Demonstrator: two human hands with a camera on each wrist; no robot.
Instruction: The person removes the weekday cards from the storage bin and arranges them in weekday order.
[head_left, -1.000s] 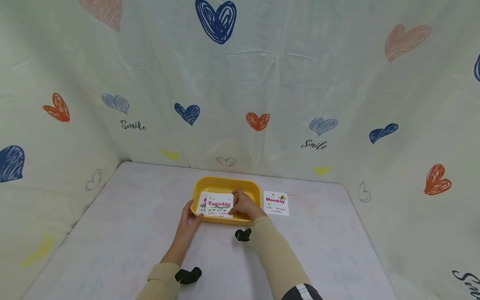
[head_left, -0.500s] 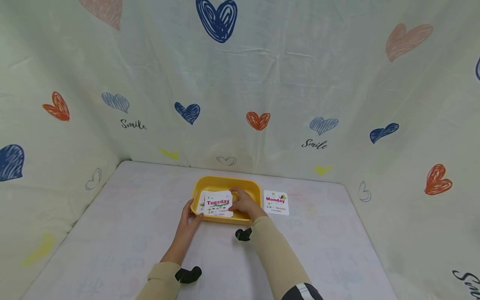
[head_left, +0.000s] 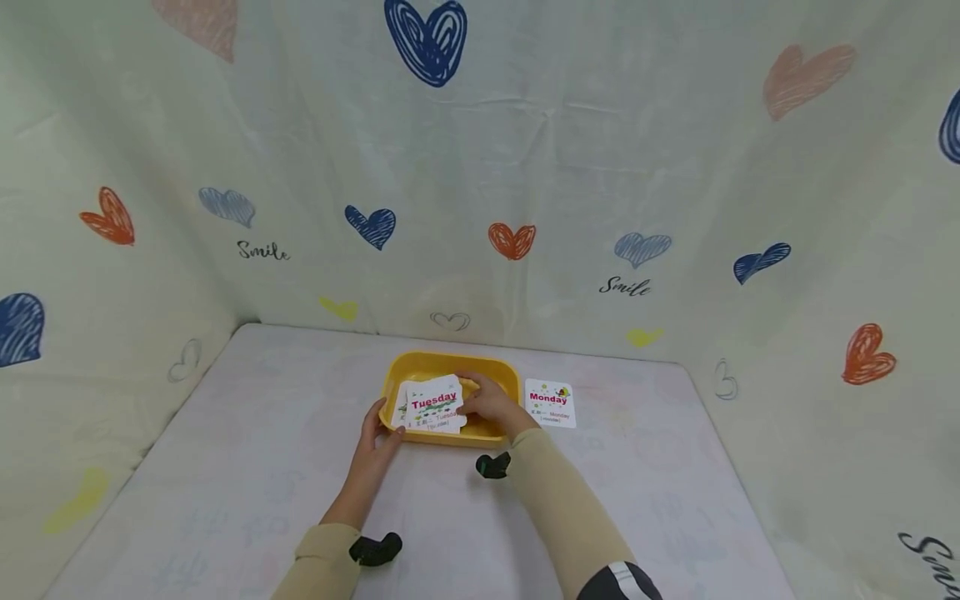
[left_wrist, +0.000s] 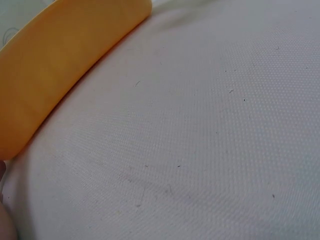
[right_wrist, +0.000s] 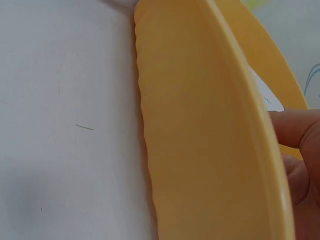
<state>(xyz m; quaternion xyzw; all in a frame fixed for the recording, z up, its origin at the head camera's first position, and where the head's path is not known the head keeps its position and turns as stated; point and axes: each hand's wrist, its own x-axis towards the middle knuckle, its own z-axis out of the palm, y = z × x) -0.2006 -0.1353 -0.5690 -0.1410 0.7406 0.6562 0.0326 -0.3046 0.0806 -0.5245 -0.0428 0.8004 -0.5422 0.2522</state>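
Observation:
A yellow tray (head_left: 491, 363) stands on the white table, its left end gripped by my left hand (head_left: 374, 440) with the thumb at the front rim. Inside it, my right hand (head_left: 492, 405) pinches the right edge of a white card printed "Tuesday" (head_left: 433, 402), which is slightly tilted. Another white card (head_left: 400, 407) peeks out beneath on the left; its print is mostly covered. In the right wrist view the tray's front wall (right_wrist: 200, 125) hides part of the fingers (right_wrist: 287, 125). The left wrist view shows mainly the tray wall (left_wrist: 60, 55) and tabletop.
A card printed "Monday" (head_left: 551, 403) lies flat on the table (head_left: 645, 483), just right of the tray. Behind and along both sides hangs a pale curtain (head_left: 555, 167) with hearts and "Smile" lettering.
The Tuesday card has turned counterclockwise and its right side has risen a little with my right hand. My left hand and the tray have stayed in place.

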